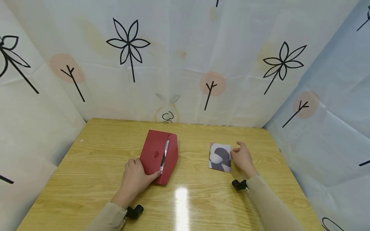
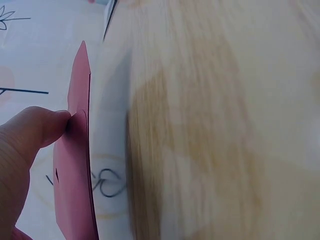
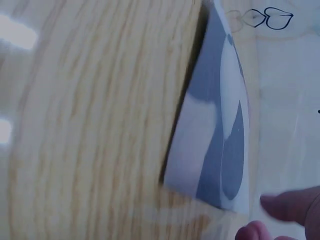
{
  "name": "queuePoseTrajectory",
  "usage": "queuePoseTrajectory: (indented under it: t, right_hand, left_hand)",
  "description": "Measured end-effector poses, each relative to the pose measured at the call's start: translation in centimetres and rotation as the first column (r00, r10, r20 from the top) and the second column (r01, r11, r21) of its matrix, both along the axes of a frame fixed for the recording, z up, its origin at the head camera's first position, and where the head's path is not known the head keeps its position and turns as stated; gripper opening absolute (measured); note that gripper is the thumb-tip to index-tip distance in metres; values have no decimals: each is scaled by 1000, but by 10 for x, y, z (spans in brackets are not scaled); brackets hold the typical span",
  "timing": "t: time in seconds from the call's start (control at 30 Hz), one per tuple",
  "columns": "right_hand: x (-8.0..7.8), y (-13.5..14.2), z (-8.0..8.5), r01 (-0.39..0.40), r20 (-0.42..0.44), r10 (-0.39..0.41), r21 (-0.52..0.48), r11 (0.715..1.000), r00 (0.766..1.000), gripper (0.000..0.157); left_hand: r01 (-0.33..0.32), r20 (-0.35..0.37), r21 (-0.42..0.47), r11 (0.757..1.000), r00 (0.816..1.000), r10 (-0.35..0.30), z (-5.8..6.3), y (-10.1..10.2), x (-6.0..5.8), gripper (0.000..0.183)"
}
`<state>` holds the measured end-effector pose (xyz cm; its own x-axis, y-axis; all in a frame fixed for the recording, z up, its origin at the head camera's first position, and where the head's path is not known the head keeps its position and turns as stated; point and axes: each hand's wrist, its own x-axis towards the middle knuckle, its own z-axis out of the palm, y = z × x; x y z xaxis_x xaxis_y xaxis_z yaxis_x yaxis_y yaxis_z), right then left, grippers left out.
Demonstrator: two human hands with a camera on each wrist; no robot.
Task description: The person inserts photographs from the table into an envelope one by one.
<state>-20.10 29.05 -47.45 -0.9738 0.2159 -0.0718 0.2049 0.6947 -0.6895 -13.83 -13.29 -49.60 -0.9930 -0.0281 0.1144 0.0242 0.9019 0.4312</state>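
Observation:
A red paper envelope (image 1: 151,149) is held at its near end by my left hand (image 1: 134,178), thumb on top beside the flap and fingers along the left edge. Through the gap at its raised flap, something pale and dark shows inside. In the left wrist view the thumb (image 2: 37,127) presses on the envelope's face. Farther right, a square paper piece (image 1: 220,157) printed in white, grey and purple lies on the table. My right hand (image 1: 243,159) is at its right edge, fingers loosely bent. The right wrist view has the thumb (image 3: 295,204) just off the paper's corner.
Both things are on a light wooden table (image 1: 101,154), which ends at a pale wall sheet (image 1: 185,89) with drawn flowers and trees. More sheeting (image 1: 332,134) hangs along the right side. Black wrist cameras (image 1: 135,212) sit beside both sleeves, low over the tabletop.

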Motion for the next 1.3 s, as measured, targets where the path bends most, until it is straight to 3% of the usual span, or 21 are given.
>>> queuePoseTrajectory:
  t: [0.17, 0.33, 0.57, 0.9, 1.3]
  right_hand:
    - [0, -11, 1, -26, 97, 28, -15, 1000, 995, 93]
    - [-2, -21, -2, -48, 120, 38, 83, 995, 992, 104]
    - [-6, -26, -10, -40, 88, 38, 20, 999, 995, 99]
    - [-6, -30, 1, -61, -32, 61, 3, 998, 998, 62]
    - [-9, -51, 19, -92, -112, 76, -149, 985, 991, 56]
  left_hand:
    - [1, 0, -5, 1000, 1000, -1, 1, 0, 0, 97]
    - [5, 8, -2, 1000, 1000, -5, 1, 1, 0, 97]
    - [4, 11, -1, 1000, 1000, -4, 2, 2, 0, 99]
    - [7, 19, -11, 1000, 1000, -7, 1, 1, 0, 98]
    - [9, 7, -6, 1000, 1000, -9, -1, 1, -1, 99]
